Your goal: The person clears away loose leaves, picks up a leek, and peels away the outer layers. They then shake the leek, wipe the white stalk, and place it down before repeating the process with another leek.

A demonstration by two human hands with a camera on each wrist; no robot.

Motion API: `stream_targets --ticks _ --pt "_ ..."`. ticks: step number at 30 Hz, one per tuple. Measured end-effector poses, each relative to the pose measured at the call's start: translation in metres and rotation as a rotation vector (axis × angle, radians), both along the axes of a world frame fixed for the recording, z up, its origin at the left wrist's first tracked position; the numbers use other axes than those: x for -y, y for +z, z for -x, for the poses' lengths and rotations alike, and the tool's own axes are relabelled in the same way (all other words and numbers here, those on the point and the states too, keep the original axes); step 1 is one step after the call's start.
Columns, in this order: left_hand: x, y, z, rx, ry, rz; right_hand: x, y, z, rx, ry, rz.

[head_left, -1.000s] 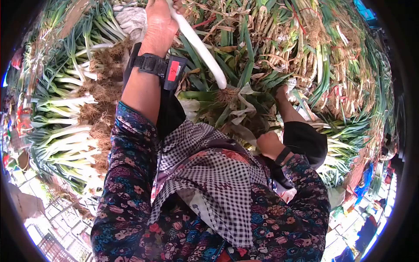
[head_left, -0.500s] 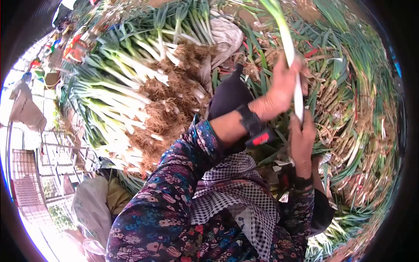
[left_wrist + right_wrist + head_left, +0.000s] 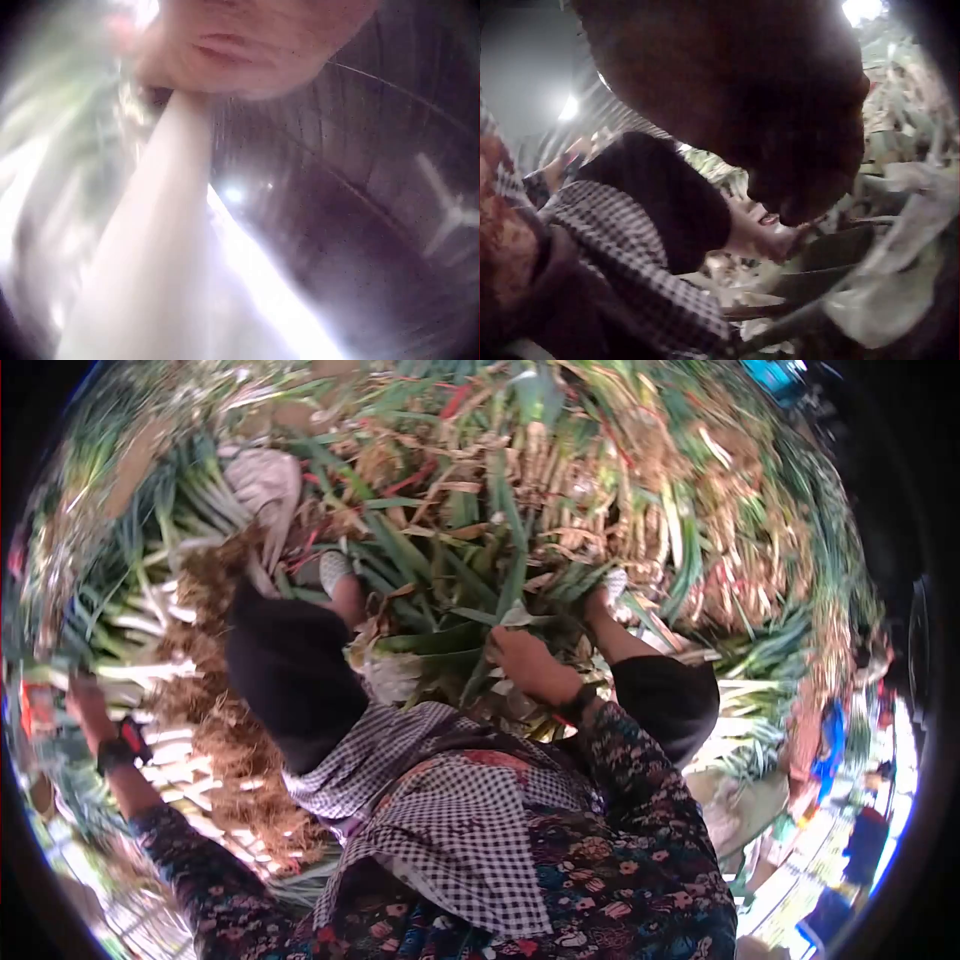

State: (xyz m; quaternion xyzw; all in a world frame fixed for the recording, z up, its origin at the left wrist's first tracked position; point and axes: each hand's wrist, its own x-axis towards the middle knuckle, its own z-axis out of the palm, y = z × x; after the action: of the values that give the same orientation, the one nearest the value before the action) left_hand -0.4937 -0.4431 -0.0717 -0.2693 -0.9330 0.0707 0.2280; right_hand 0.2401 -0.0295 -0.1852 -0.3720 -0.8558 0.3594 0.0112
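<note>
Out at the far left of the head view, my left hand (image 3: 90, 710) is over the row of leeks and grips one by its pale shaft. In the left wrist view that leek (image 3: 146, 247) runs down from under the hand (image 3: 255, 45), smooth and white. My right hand (image 3: 535, 662) is low between the knees, over a heap of loose green leaves (image 3: 440, 640). A pale strip of leaf (image 3: 516, 615) lies right by its fingers. The right wrist view has this hand (image 3: 757, 105) as a dark shape with bent fingers; I cannot tell whether they pinch anything.
Leeks with brown roots (image 3: 225, 715) lie in a row along the left, roots towards me. Untrimmed leeks with dry leaves (image 3: 620, 490) fill the far side and right. A whitish cloth (image 3: 265, 485) lies at the back left. My knees (image 3: 290, 670) flank the leaf heap.
The left hand has swung with the leek from in front of me to the row at far left. The right hand, which was at the leek's lower end, has come away to the leaf heap.
</note>
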Motion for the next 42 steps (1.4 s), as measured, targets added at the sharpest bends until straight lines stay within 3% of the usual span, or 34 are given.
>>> stream_targets --ticks 1,3,5,6,8,10,12,13,15,16,17,18,20,21,23,25,27,29,30,31,33,34,36,38,39,40,42 --pt "0.014 -0.001 0.001 0.0 -0.03 -0.001 -0.016 -0.017 -0.017 0.005 -0.016 0.024" --pt "0.011 0.006 0.007 0.089 -0.252 -0.848 -0.046 -0.038 -0.037 0.003 -0.051 0.051" --pt "-0.026 0.014 0.001 0.436 -0.172 -1.146 -0.068 -0.047 -0.046 -0.031 -0.095 -0.032" --pt "-0.052 0.022 0.014 0.365 0.183 -0.705 -0.08 -0.048 -0.045 -0.026 -0.092 -0.029" --pt "-0.178 0.015 -0.056 0.859 -0.198 -1.325 -0.105 -0.05 -0.041 -0.12 -0.204 0.009" --pt "-0.306 0.038 -0.206 1.201 -0.63 -1.113 -0.127 -0.048 -0.033 -0.155 -0.249 -0.035" --pt "-0.386 0.06 -0.344 1.159 -0.771 -0.784 -0.151 -0.05 -0.027 -0.182 -0.284 -0.171" --pt "-0.413 0.046 -0.375 1.538 -0.8 -0.922 -0.163 -0.044 -0.026 -0.183 -0.287 -0.172" --pt "-0.438 0.055 -0.453 1.712 -0.876 -0.793 -0.188 -0.029 -0.022 -0.169 -0.493 -0.069" --pt "-0.447 0.042 -0.469 1.846 -0.82 -0.731 -0.208 -0.037 -0.028 -0.197 -0.591 -0.105" --pt "-0.454 0.024 -0.478 1.98 -0.755 -0.662 -0.22 -0.011 -0.027 -0.195 -0.684 -0.115" --pt "-0.458 0.013 -0.48 1.99 -0.746 -0.656 -0.244 -0.014 -0.036 -0.262 -0.642 -0.348" --pt "-0.455 -0.004 -0.482 2.021 -0.628 -0.375 -0.295 -0.012 -0.054 -0.122 -0.699 -0.722" --pt "-0.455 -0.007 -0.479 2.019 -0.623 -0.376 -0.315 -0.005 -0.06 0.041 -0.772 -0.707" --pt "-0.454 -0.006 -0.47 2.13 -0.57 -0.446 -0.368 -0.032 -0.09 0.305 -0.801 -0.406" --pt "-0.454 -0.013 -0.464 2.133 -0.573 -0.519 -0.38 -0.038 -0.09 -0.45 -1.041 0.488" --pt "-0.454 -0.01 -0.463 2.057 -0.509 -0.52 -0.388 -0.043 -0.091 -0.497 -0.993 0.557" --pt "-0.456 -0.005 -0.465 2.082 -0.496 -0.498 -0.388 -0.052 -0.094 -0.391 -0.98 0.46" --pt "-0.458 -0.002 -0.467 2.099 -0.501 -0.471 -0.37 -0.024 -0.075 -0.222 -1.045 0.38" --pt "-0.46 -0.002 -0.468 2.093 -0.512 -0.473 -0.359 -0.018 -0.066 -0.32 -1.042 0.451" --pt "-0.46 -0.006 -0.475 2.063 -0.508 -0.41 -0.342 -0.027 -0.061 -0.201 -1.02 0.299" --pt "-0.463 -0.003 -0.477 2.014 -0.537 -0.363 -0.321 -0.019 -0.054 -0.372 -1.064 0.442" --pt "-0.467 -0.004 -0.484 1.988 -0.565 -0.34 -0.258 0.042 -0.032 -0.342 -1.129 0.604" --pt "-0.469 -0.015 -0.487 2.007 -0.626 -0.301 -0.203 0.031 -0.04 -0.335 -1.011 0.397" --pt "-0.47 -0.026 -0.49 2.003 -0.632 -0.298 -0.174 0.023 -0.053 -0.542 -0.899 0.541" --pt "-0.471 -0.038 -0.496 2.019 -0.709 -0.326 -0.144 0.027 -0.059 -0.668 -0.992 0.605" --pt "-0.474 -0.038 -0.508 2.023 -0.791 -0.353 -0.093 0.076 -0.066 -0.676 -1.009 0.571"
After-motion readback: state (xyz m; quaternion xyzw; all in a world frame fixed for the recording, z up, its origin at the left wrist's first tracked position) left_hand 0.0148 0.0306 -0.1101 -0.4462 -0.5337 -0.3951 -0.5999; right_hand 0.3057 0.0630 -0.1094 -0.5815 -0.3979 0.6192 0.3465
